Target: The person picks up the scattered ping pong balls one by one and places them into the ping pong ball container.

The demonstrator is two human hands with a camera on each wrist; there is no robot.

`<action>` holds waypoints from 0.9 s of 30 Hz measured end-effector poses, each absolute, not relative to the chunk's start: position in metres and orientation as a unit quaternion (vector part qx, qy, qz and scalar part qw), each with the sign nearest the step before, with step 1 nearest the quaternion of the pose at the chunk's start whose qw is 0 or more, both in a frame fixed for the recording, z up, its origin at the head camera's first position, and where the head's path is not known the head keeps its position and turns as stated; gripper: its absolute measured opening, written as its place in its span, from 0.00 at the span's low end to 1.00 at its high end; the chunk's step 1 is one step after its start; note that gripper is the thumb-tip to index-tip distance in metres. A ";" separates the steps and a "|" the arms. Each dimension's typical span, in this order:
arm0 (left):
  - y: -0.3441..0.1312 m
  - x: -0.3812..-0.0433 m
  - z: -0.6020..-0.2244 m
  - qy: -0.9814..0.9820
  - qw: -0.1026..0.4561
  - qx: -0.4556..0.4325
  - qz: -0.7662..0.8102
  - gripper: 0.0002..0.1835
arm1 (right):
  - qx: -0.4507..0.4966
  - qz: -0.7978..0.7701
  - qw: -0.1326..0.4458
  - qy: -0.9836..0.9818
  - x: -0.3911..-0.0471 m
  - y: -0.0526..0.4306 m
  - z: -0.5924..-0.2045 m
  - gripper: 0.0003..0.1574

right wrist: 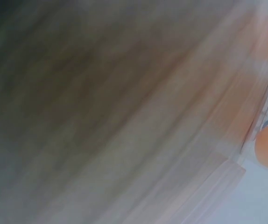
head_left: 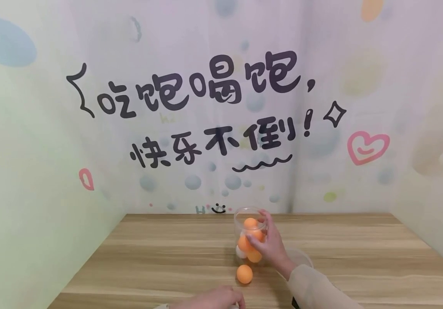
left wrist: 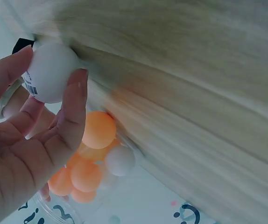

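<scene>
A clear plastic jar [head_left: 240, 229] with orange and white ping-pong balls inside stands upright on the table, its round mouth facing up. My right hand [head_left: 273, 244] grips the jar from the right side. At the bottom of the head view is my left hand [head_left: 213, 298], nearer to me than the jar. In the left wrist view its fingers and thumb pinch a white ping-pong ball [left wrist: 52, 72] with small dark printing. One orange ping-pong ball [head_left: 244, 274] lies on the table just in front of the jar. The right wrist view shows only some balls at its right edge.
A clear round lid-like piece [head_left: 302, 257] lies on the wood-grain table [head_left: 159, 253], partly hidden behind my right forearm. A small black object [head_left: 295, 303] shows beside the right sleeve. Printed curtain walls [head_left: 213, 128] rise behind the table and at both sides.
</scene>
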State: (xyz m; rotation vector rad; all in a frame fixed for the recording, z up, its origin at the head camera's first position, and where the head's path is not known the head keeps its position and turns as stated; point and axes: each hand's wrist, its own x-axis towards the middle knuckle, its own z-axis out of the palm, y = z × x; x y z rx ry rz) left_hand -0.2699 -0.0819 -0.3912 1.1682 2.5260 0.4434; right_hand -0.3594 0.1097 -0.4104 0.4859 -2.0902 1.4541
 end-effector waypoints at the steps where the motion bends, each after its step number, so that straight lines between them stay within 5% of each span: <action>1: -0.083 -0.269 -0.390 0.883 0.157 0.414 0.157 0.04 | 0.180 0.540 0.271 -0.776 -0.359 0.109 -0.410 0.45; 8: -0.092 -0.264 -0.380 0.869 0.096 0.457 0.165 0.05 | 0.178 0.542 0.263 -0.778 -0.360 0.109 -0.410 0.45; 18: -0.091 -0.267 -0.368 0.870 0.146 0.315 0.350 0.12 | 0.176 0.544 0.253 -0.780 -0.360 0.111 -0.411 0.44; 27: -0.085 -0.280 -0.343 0.871 0.063 0.313 0.374 0.14 | 0.172 0.545 0.250 -0.782 -0.359 0.111 -0.412 0.44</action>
